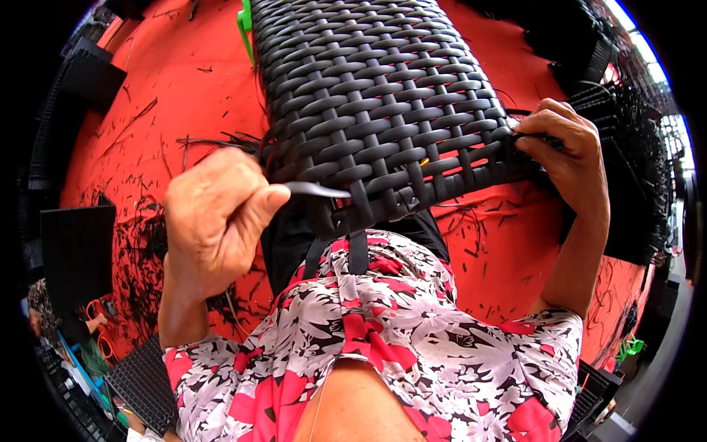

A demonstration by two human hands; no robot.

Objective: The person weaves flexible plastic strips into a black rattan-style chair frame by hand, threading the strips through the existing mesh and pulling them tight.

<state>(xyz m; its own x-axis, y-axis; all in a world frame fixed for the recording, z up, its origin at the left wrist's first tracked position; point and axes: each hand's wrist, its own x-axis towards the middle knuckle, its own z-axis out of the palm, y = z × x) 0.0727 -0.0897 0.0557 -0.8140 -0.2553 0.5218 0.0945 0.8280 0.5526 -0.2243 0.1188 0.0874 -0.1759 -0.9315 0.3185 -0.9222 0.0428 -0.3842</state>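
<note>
A black woven panel [368, 96], made of thick rounded strands, stretches away from my lap, its near edge close to my body. My left hand [213, 214] is closed in a fist around a slim, curved, silvery tool [313, 188]. Its tip reaches into the weave near the panel's near left corner; the handle is hidden in my palm. At the panel's right edge, my right hand [563, 140] pinches what looks like a black strand [543, 138]. Two flat black strips [358, 253] hang from the near edge over my shirt.
Red sheeting [169, 81] covers the floor, strewn with black offcuts [479, 236]. A green piece [245, 29] shows beside the panel's far left side. Black woven pieces [77, 243] stand at the left, and a dark mass of strands [626, 162] lies at the right.
</note>
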